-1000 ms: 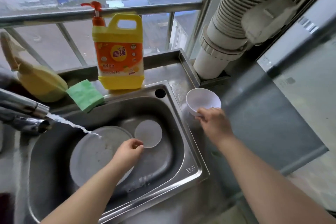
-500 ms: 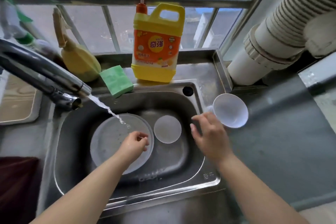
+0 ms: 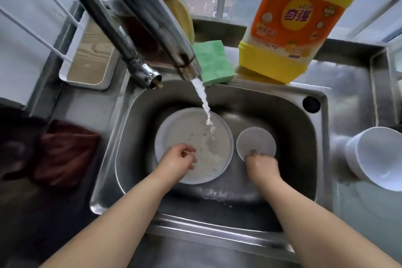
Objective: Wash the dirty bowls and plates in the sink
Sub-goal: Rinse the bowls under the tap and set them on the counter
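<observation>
With 1 white round bowl (image 3: 376,159) set aside right of the right hand (image 3: 261,164), which grips the small white round dish (image 3: 256,145), the left hand (image 3: 180,159), loosely curled and holding nothing, rests on the large white round plate (image 3: 193,146), both apparently unwashed.

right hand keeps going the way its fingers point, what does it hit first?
The small plate: the right hand is at its near rim, pointing toward the back of the sink. Contact may already exist; depth is unclear. Beyond it, the sink's back wall.
</observation>
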Tool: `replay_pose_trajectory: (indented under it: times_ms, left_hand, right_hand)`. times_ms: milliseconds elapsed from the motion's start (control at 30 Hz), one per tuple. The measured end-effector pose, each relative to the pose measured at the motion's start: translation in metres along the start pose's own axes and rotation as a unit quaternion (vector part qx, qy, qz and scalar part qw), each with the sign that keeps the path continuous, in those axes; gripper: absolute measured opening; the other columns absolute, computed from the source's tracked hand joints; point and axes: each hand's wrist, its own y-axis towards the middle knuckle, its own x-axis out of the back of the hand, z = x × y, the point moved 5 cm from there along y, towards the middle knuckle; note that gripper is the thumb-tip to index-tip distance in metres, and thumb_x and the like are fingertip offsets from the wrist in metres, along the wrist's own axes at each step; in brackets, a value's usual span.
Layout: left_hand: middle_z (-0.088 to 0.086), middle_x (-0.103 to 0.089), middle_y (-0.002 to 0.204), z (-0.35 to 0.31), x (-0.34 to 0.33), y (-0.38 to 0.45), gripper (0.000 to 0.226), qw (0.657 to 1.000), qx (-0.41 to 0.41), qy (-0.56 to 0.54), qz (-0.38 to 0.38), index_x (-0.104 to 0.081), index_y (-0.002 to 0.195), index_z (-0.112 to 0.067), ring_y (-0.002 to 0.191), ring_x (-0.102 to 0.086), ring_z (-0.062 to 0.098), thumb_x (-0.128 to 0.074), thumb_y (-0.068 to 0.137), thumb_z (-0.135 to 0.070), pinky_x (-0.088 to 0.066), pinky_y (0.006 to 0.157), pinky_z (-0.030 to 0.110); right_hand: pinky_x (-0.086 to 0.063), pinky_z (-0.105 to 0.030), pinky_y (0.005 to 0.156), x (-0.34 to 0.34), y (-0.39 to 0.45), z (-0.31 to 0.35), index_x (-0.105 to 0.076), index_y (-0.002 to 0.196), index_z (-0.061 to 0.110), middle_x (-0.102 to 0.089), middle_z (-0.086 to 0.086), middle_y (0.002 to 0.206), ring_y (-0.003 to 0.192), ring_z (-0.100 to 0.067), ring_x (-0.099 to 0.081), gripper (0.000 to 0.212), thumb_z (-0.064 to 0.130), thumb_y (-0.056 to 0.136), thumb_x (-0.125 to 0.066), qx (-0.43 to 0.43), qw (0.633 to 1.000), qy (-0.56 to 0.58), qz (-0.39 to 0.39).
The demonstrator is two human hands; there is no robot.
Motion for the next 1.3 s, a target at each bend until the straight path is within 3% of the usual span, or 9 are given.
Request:
replay_pose_trajectory:
  times_ms: [167,300,467,533,700,800,1000,1167,1300]
  left_hand:
    - [0.007,-0.067,0.092,0.004,0.001,-0.002,0.019,0.999,0.021,-0.034,0.003,-0.060,0.109,-0.007,0.070,-0.061,0.014,-0.047,0.095,-0.006,-0.048,0.064,0.018]
    - [0.000,-0.068,0.093,-0.007,0.001,-0.008,0.021,0.998,0.020,-0.062,0.018,-0.059,0.115,-0.012,0.079,-0.065,0.016,-0.049,0.098,-0.018,-0.052,0.081,0.034]
    - [0.004,-0.060,0.119,-0.027,0.001,-0.024,0.049,0.958,0.034,-0.262,0.112,-0.040,0.131,-0.032,0.103,-0.064,0.024,-0.063,0.088,-0.040,-0.053,0.091,0.042]
    - [0.008,-0.061,0.120,-0.037,0.001,-0.029,0.048,0.940,0.017,-0.314,0.128,-0.043,0.129,-0.032,0.102,-0.065,0.026,-0.063,0.086,-0.024,-0.056,0.087,0.042]
    - [0.017,-0.055,0.111,-0.045,0.023,-0.029,0.055,0.951,0.035,-0.295,0.084,-0.048,0.126,-0.014,0.097,-0.058,0.034,-0.035,0.080,0.013,-0.058,0.074,0.045]
    - [0.017,-0.053,0.106,-0.045,0.037,-0.028,0.051,0.961,0.069,-0.241,0.116,-0.050,0.123,-0.011,0.093,-0.057,0.034,-0.033,0.081,0.011,-0.058,0.073,0.045]
    - [0.020,-0.058,0.116,-0.045,0.024,-0.028,0.059,0.927,0.059,-0.364,0.065,-0.046,0.128,-0.024,0.103,-0.062,0.040,-0.036,0.080,0.008,-0.058,0.074,0.042]
    - [0.023,-0.059,0.114,-0.050,0.030,-0.030,0.051,0.911,0.067,-0.374,0.160,-0.052,0.123,-0.015,0.098,-0.062,0.037,-0.032,0.083,0.009,-0.058,0.076,0.044]
    - [0.027,-0.063,0.110,-0.060,0.017,-0.035,0.040,0.880,0.081,-0.439,0.161,-0.048,0.127,0.001,0.085,-0.067,0.032,-0.037,0.089,-0.006,-0.058,0.072,0.038]
  right_hand:
    - [-0.038,-0.031,0.059,0.040,-0.015,0.010,-0.064,0.104,0.011,-0.059,-0.007,0.111,0.082,-0.030,-0.066,0.019,0.013,0.089,-0.052,0.001,0.993,0.035,-0.109]
    - [-0.022,-0.021,0.034,0.073,-0.036,0.035,-0.059,0.055,0.015,-0.051,-0.001,0.059,0.032,-0.023,-0.045,0.036,0.006,0.035,-0.088,0.054,0.978,0.061,-0.193]
    - [-0.037,-0.026,0.053,0.105,-0.054,0.070,-0.066,0.061,0.020,-0.056,0.003,0.061,0.059,-0.020,-0.054,0.028,0.009,0.044,-0.086,0.140,0.934,0.091,-0.316]
    - [-0.041,-0.027,0.069,0.111,-0.059,0.079,-0.070,0.072,0.022,-0.059,0.007,0.069,0.071,-0.019,-0.057,0.020,0.012,0.057,-0.078,0.173,0.912,0.123,-0.352]
    - [-0.050,-0.031,0.078,0.117,-0.062,0.069,-0.071,0.076,0.020,-0.066,0.006,0.080,0.082,-0.018,-0.061,0.017,0.028,0.083,-0.056,0.287,0.879,0.114,-0.363]
    - [-0.046,-0.036,0.094,0.128,-0.062,0.053,-0.070,0.074,0.021,-0.070,0.007,0.088,0.096,-0.016,-0.063,0.029,0.038,0.087,-0.052,0.285,0.883,0.076,-0.364]
    - [-0.052,-0.034,0.085,0.131,-0.058,0.067,-0.066,0.079,0.011,-0.065,0.001,0.081,0.091,-0.015,-0.052,0.010,0.021,0.079,-0.065,0.216,0.882,0.276,-0.314]
    - [-0.043,-0.030,0.100,0.136,-0.063,0.048,-0.062,0.079,0.011,-0.064,0.000,0.095,0.109,-0.019,-0.054,0.039,0.050,0.079,-0.059,0.224,0.889,0.234,-0.324]
    - [-0.038,-0.027,0.097,0.146,-0.062,0.054,-0.059,0.080,0.009,-0.061,0.000,0.088,0.096,-0.019,-0.054,0.021,0.026,0.078,-0.072,0.194,0.876,0.329,-0.296]
